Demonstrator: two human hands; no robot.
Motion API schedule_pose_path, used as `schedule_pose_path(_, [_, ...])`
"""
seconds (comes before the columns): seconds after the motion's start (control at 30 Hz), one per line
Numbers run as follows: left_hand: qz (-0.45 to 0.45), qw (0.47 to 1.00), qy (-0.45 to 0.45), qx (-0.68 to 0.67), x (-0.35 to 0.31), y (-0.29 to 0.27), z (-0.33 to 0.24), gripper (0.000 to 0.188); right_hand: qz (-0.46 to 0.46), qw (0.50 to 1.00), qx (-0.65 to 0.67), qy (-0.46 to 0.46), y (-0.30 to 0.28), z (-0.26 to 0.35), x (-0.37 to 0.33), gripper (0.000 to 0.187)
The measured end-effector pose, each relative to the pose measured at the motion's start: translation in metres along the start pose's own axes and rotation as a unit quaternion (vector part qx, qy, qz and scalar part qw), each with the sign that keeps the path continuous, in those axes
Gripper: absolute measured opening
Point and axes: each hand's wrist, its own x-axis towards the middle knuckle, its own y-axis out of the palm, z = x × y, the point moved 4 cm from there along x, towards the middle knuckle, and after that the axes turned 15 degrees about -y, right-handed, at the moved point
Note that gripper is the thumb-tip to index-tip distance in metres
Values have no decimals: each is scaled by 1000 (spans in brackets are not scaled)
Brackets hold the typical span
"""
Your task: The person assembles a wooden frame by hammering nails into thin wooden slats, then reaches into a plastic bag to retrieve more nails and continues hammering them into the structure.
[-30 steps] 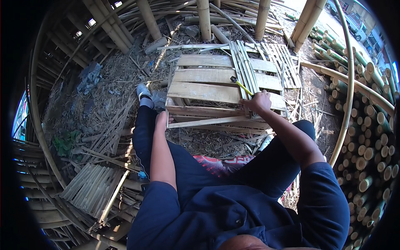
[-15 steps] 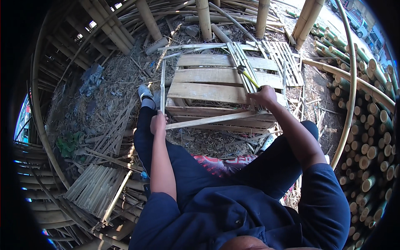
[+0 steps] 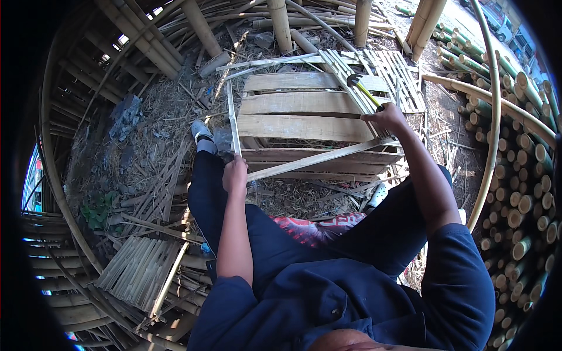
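My left hand [image 3: 235, 175] is closed round the near left corner of a frame of pale bamboo strips [image 3: 310, 162]. Closed on the handle of a hammer [image 3: 367, 93], my right hand [image 3: 386, 119] is over the frame's right side. The hammer's handle is yellow and black, and its dark head points away from me, above several narrow bamboo slats [image 3: 336, 65] lying side by side. The frame rests over a low slatted wooden crate [image 3: 298, 104]. Whether my right fingers also touch a slat is hidden.
More slats [image 3: 401, 79] lie across the crate's far right. A stack of cut bamboo poles [image 3: 521, 202] stands at right. Bundled short slats [image 3: 139, 272] lie at lower left. Upright bamboo posts [image 3: 280, 26] rise behind the crate, and scraps litter the ground [image 3: 164, 134].
Both hands have moved to the right, and the hammer with the right one. The frame's near corner and the slats under the hammer have shifted right too.
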Motion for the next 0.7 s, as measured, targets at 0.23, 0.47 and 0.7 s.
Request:
schedule_pose_path(0.23, [-37, 993, 64, 93, -46, 16, -18, 61, -23, 999, 41, 4, -26, -16, 0, 48])
schedule_pose_path(0.47, [-39, 978, 137, 152, -77, 32, -29, 57, -14, 1000, -17, -1, -36, -44, 4, 61])
schedule_pose_path(0.7, [97, 965, 108, 220, -59, 36, -10, 51, 47, 991, -121, 19, -13, -44, 0, 76])
